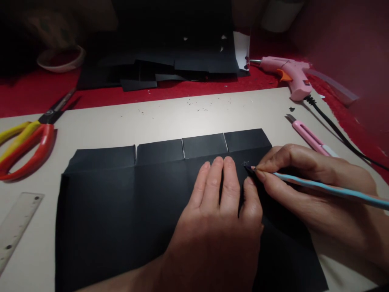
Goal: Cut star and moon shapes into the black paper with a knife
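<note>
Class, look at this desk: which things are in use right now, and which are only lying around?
In use:
left hand pressing flat on the black paper
right hand marking it with a pencil

Lying around:
scissors
ruler
glue gun
pink knife
tape roll
black scraps

black paper point(121, 202), pink glue gun point(291, 75), red-yellow scissors point(27, 142), perhaps blue-striped pencil point(328, 188)

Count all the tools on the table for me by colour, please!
Pink: 2, glue gun and craft knife
Red and yellow: 1, scissors
Blue: 1, pencil in the right hand
Clear: 1, ruler
Total: 5
</note>
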The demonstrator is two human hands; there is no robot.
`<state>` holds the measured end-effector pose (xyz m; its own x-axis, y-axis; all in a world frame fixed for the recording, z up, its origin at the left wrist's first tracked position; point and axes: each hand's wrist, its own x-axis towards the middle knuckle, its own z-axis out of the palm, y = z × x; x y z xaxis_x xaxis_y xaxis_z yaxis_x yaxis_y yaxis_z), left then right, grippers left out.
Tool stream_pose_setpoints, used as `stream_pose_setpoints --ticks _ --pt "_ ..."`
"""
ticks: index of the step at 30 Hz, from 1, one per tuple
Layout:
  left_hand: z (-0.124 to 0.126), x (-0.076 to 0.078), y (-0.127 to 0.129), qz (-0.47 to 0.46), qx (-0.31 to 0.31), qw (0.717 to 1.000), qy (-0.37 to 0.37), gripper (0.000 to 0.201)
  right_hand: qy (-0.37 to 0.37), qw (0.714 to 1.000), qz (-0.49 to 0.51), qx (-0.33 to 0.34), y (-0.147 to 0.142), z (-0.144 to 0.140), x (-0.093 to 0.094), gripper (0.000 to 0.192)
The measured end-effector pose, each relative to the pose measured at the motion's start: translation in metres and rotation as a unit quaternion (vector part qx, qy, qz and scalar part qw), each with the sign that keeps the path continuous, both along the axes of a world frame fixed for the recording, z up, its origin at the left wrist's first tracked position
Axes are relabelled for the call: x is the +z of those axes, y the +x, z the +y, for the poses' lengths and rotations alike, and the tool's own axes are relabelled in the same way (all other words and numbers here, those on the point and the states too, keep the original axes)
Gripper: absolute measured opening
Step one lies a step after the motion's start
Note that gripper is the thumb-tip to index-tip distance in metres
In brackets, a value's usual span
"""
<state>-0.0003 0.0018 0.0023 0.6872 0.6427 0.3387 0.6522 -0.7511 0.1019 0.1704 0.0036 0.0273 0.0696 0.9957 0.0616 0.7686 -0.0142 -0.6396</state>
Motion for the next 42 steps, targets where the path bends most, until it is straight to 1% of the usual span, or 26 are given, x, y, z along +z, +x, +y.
stream_pose_setpoints --ticks 6,15,20,24,28,35,42 --pt "-0.0011 0.0002 0.0003 -0.002 -0.001 1.0 -0.001 0.036 -0.001 1.0 0.013 -0.01 -0.0011 -0.0028 0.0017 0.017" --pt "-0.0008 0.0014 0.0002 0.0 0.004 1.0 0.003 0.032 -0.002 1.0 0.015 0.005 0.0026 -0.0002 -0.0031 0.018" --pt "-0.0016 -0.0003 -0.0006 -0.001 -0.001 1.0 -0.002 0.036 0.015 1.0 0.005 -0.012 0.0061 -0.0029 -0.0054 0.012" --pt "-0.0009 -0.0001 -0.0002 0.002 -0.004 1.0 -0.001 0.035 0.014 1.0 -0.004 -0.006 0.007 -0.0034 -0.0038 0.015" --pt "-0.0006 0.0004 0.0004 0.002 -0.002 1.0 -0.001 0.033 0.009 1.0 -0.001 -0.009 0.0051 -0.0011 -0.002 0.016" --pt "-0.0024 -0.0009 -0.0006 0.006 -0.004 1.0 -0.005 0.037 -0.02 1.0 0.019 -0.013 0.0037 -0.0001 -0.0017 0.018" --pt "-0.0015 0.0 0.0014 0.002 0.004 1.0 0.0 0.033 -0.023 0.999 0.018 -0.017 0.0048 -0.0014 -0.005 0.019"
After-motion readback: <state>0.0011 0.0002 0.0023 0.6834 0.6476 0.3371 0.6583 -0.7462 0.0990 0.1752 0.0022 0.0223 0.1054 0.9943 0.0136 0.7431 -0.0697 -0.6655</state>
